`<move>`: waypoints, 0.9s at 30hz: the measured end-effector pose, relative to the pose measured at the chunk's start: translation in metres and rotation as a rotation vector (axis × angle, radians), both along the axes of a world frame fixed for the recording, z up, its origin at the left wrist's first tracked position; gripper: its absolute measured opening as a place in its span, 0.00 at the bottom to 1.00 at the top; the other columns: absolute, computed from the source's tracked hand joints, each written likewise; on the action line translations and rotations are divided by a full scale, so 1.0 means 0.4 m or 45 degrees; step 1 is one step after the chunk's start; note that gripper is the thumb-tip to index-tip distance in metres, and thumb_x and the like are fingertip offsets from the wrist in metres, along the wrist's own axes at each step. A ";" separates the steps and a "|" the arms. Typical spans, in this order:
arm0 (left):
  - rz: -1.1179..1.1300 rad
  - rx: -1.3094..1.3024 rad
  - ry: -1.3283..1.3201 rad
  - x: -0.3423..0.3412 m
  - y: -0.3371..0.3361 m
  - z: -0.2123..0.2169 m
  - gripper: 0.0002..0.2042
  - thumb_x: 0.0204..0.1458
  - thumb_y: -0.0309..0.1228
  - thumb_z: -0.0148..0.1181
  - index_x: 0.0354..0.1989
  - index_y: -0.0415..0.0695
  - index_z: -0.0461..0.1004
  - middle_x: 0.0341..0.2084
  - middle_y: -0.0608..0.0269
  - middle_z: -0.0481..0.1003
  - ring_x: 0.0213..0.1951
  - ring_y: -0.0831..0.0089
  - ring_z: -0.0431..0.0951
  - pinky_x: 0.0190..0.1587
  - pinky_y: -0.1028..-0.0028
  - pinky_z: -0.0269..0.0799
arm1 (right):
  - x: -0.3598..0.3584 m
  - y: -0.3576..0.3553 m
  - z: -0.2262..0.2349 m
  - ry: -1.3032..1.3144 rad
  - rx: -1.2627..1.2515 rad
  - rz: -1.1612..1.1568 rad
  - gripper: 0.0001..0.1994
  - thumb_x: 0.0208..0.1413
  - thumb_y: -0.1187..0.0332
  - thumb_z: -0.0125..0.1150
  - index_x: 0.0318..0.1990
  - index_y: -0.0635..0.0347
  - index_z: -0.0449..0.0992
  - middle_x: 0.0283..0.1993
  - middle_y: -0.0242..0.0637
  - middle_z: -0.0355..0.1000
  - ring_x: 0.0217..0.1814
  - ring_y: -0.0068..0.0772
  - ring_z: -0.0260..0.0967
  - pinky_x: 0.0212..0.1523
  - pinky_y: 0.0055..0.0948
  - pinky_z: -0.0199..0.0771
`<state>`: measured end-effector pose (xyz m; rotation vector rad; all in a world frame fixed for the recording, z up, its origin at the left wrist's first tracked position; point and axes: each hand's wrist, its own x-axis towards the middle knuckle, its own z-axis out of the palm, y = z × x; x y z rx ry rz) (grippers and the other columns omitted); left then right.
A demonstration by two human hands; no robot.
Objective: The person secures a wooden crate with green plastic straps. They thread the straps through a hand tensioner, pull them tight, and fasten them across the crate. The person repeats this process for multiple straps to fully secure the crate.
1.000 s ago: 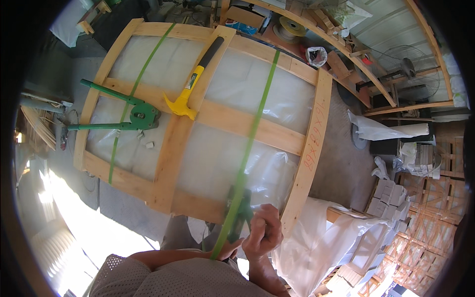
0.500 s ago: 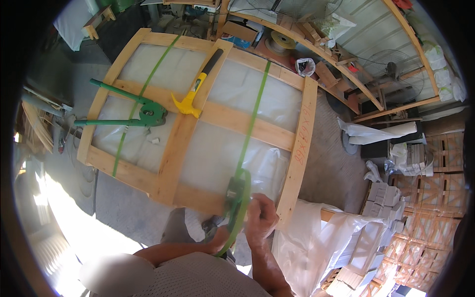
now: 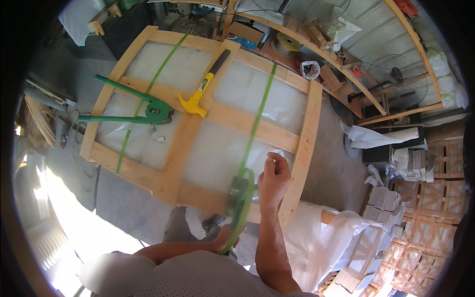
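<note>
We cannot tell what the half-hidden left hand [image 3: 228, 236] grips; the right hand [image 3: 274, 180] is narrowly curled, its hold unclear. Just left of the latter: green metal strapping tool [image 3: 236, 190], flat green plastic strap [image 3: 264, 99]. We advise avoiding twists. Beyond, a pale slatted wooden crate [image 3: 183, 148] encloses white film-wrapped contents [image 3: 213, 153].

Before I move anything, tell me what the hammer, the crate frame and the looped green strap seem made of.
Hammer: probably a metal head, given its claw, coated yellow; the dull black grip suggests rubber.
Crate frame: wood, apparently unpainted, from its pale tan boards.
Strap: likely plastic, smooth, from its thin, flat band bending in a loop.
</note>
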<state>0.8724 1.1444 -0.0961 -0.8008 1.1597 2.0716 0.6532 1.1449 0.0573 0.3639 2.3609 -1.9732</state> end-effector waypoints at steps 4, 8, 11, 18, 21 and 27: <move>0.034 -0.043 0.252 0.013 0.001 -0.003 0.17 0.61 0.44 0.55 0.31 0.41 0.70 0.10 0.64 0.68 0.10 0.76 0.66 0.13 0.71 0.59 | 0.089 0.015 0.010 0.209 0.166 -0.024 0.06 0.57 0.73 0.53 0.37 0.61 0.77 0.18 0.22 0.59 0.17 0.11 0.50 0.17 0.20 0.51; 0.011 -0.032 0.347 0.030 -0.001 -0.011 0.17 0.60 0.45 0.55 0.37 0.41 0.70 0.12 0.64 0.69 0.11 0.75 0.67 0.14 0.71 0.60 | 0.144 0.041 -0.001 0.285 0.247 0.002 0.07 0.57 0.73 0.53 0.36 0.62 0.78 0.18 0.24 0.63 0.18 0.13 0.55 0.19 0.22 0.55; 0.025 0.001 0.296 0.039 0.000 -0.013 0.17 0.59 0.45 0.57 0.30 0.43 0.71 0.14 0.64 0.71 0.14 0.74 0.70 0.20 0.71 0.65 | 0.145 0.048 -0.022 0.394 0.246 0.022 0.08 0.56 0.72 0.53 0.36 0.62 0.78 0.18 0.25 0.64 0.18 0.15 0.57 0.19 0.24 0.56; -0.163 -0.850 0.880 0.125 -0.092 -0.094 0.15 0.60 0.42 0.54 0.34 0.41 0.72 0.23 0.61 0.75 0.25 0.72 0.75 0.28 0.72 0.70 | 0.161 0.057 -0.023 0.291 0.277 0.110 0.09 0.57 0.70 0.54 0.39 0.63 0.78 0.30 0.45 0.77 0.30 0.36 0.75 0.35 0.35 0.73; 0.149 -0.915 0.719 0.184 -0.192 -0.100 0.14 0.60 0.39 0.50 0.35 0.40 0.72 0.22 0.60 0.75 0.23 0.71 0.75 0.27 0.72 0.71 | 0.182 0.062 -0.021 0.290 0.193 0.110 0.09 0.57 0.70 0.53 0.39 0.64 0.78 0.31 0.45 0.77 0.31 0.36 0.75 0.36 0.35 0.73; 0.850 -0.676 0.340 0.154 -0.448 -0.060 0.10 0.59 0.33 0.50 0.34 0.39 0.72 0.18 0.59 0.74 0.16 0.72 0.73 0.18 0.74 0.69 | 0.257 0.085 -0.056 0.324 0.062 0.152 0.08 0.58 0.71 0.52 0.39 0.65 0.76 0.27 0.37 0.72 0.28 0.27 0.68 0.31 0.30 0.67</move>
